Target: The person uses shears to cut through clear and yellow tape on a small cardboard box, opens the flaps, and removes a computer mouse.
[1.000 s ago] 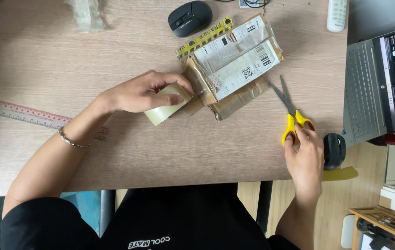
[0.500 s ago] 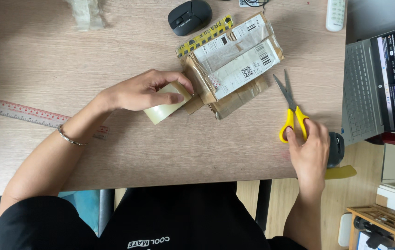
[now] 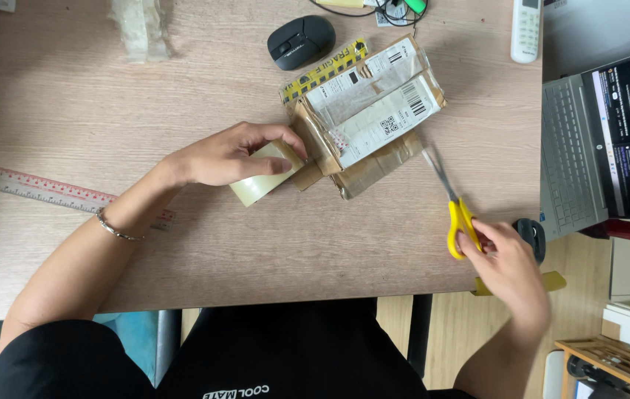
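- While the left hand (image 3: 230, 157) grips a tape roll (image 3: 259, 177), fingers curled over its top, the roll sits on the desk (image 3: 108, 96) touching the parcel's near-left corner.
- Right hand (image 3: 511, 262) closed around the yellow handles of the scissors (image 3: 452, 199), near the desk's front-right edge; blades lie on the desk, tips pointing up-left toward the parcel, just short of it. Blades look nearly closed.
- Parcel (image 3: 367, 111): brown, wrapped in clear tape, white labels on top, a yellow-and-black strip along its far-left edge; lies tilted at desk centre.
- Tape from the roll seems to run onto the parcel's corner; can't tell for sure.
- Bracelet (image 3: 117, 230) on the left wrist.
- Ruler (image 3: 27, 186) flat on the desk at left, partly under the left forearm.
- Black mouse (image 3: 300, 41) just beyond the parcel, not touching it.
- White remote (image 3: 526, 29) at far right of the desk.
- Open laptop (image 3: 596, 155) at the right edge, screen lit.
- Crumpled clear plastic (image 3: 139, 28) at far left-centre.
- Small black round thing (image 3: 533, 235) at the desk's right edge, just beside the right hand.
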